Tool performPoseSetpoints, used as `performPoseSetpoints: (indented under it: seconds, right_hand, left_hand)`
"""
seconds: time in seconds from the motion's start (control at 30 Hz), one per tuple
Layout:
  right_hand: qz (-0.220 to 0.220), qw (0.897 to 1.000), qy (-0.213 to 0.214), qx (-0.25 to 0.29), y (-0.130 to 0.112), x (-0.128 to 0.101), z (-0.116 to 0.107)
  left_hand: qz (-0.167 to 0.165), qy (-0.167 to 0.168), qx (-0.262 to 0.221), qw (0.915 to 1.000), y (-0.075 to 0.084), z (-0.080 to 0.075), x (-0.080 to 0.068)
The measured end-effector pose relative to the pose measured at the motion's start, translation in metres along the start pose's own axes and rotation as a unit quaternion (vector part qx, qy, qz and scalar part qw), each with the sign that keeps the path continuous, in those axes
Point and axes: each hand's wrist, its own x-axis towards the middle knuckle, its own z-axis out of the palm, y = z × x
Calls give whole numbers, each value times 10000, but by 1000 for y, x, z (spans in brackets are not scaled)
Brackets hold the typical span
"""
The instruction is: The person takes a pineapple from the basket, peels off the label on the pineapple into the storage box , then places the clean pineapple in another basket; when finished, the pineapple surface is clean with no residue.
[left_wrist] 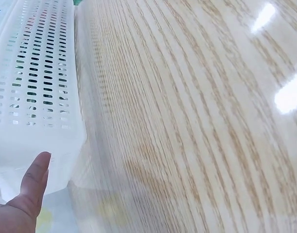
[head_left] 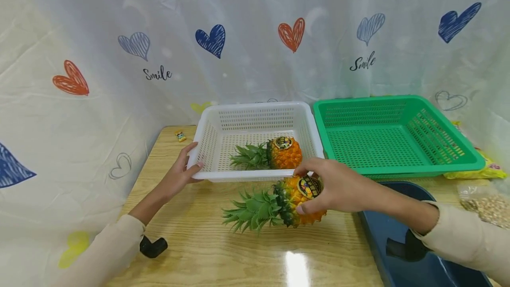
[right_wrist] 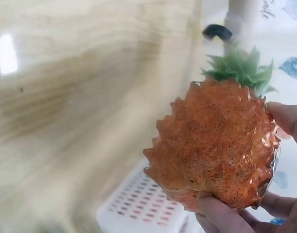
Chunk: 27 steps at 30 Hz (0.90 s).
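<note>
The wooden surface [head_left: 207, 251] carries a white basket [head_left: 255, 114], with a green basket [head_left: 398, 163] touching its right side. One pineapple [head_left: 283, 153] lies inside the white basket. A second pineapple [head_left: 279, 205] is just in front of it, clasped in the right hand [head_left: 338, 187]'s curled grip. The left hand [head_left: 181, 172] grips the white basket's near-left corner, thumb on the rim.

At frame centre a basket [head_left: 211, 132] stands on the table [head_left: 191, 242], with a second basket [head_left: 398, 114] touching it on the right. One pineapple [head_left: 275, 153] lies in the first basket. Another pineapple [head_left: 279, 205] is below it, before the basket's front wall. A tub [head_left: 382, 242] sits lower right. A small packet [head_left: 181, 136] lies left of the first basket.
</note>
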Motion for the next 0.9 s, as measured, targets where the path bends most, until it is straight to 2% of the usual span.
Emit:
performPoseSetpoints:
  seconds: [0.27, 0.53, 0.7, 0.9]
  right_hand:
    - [333, 9993, -56, 168, 7, -3, 30]
    - [595, 9978, 285, -79, 15, -3, 56]
    - [719, 9966, 403, -7, 22, -1, 65]
    - [662, 9969, 420, 60, 25, 1, 68]
  left_hand:
    - [-18, -2, 55, 10000, -2, -1, 0]
    - [48, -42, 47, 10000, -1, -1, 0]
    - [81, -35, 6, 10000, -2, -1, -1]
    - [78, -20, 20, 10000, -2, 0, -1]
